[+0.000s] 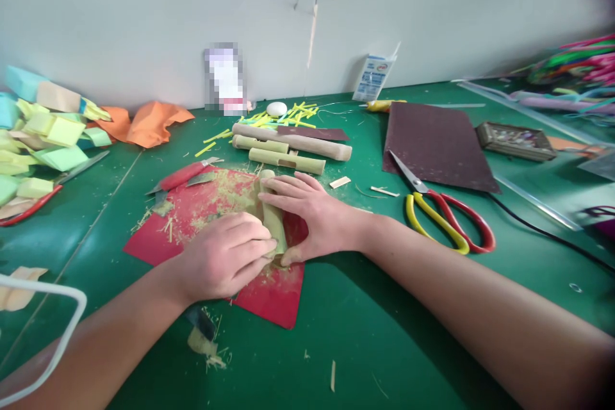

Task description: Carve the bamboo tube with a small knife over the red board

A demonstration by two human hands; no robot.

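Head view, looking down on a green worktop [384,333] with a red sheet [269,298] as the centre of things.

On the red sheet, near its right edge: a pale bamboo piece [273,221], lying lengthwise away from the body amid shavings.

Left hand [225,256] over the sheet's near half, forearm in from the lower left, knuckles up, grip curled closed with fingertips pressed to the piece's near end. Anything else inside the fist: cannot tell.

Right hand [312,214] at the sheet's right edge, forearm in from the lower right, wrist low, fingers stretched flat across the piece's far half, thumb tucked to its near end, so a loose clamping grip.

Right of the sheet, well apart: scissors [446,218]. Just beyond the sheet: more bamboo tubes [288,160].
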